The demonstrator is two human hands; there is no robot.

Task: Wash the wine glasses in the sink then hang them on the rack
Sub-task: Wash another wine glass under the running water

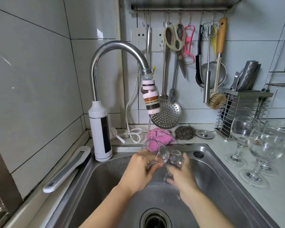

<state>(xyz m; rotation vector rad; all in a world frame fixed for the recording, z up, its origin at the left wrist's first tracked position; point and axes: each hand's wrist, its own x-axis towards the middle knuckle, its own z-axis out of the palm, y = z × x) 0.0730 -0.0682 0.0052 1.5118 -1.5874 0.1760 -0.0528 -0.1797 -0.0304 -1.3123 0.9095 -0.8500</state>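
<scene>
Wine glass lies on its side over the steel sink, just beyond the round drain, with its rim pointing to the far left and its foot to the right. The left hand grips the bowl from the near side, fingers curled round the glass. The right hand holds the foot, thumb up behind it and fingers beneath; the lower fingers stretch out to the left, wet. A thin stream of water falls from the pink filter on the curved faucet and meets the rim end of the bowl. Behind the sink edge a pink cloth lies beside a steel scourer and a round metal plug. To the right, three more wine glasses stand upright and close together on the pale bench, in front of a wire knife holder. Farther back, a perforated skimmer, scissors, a pink peeler and a wooden-handled brush hang from hooks on the tiled wall.
</scene>
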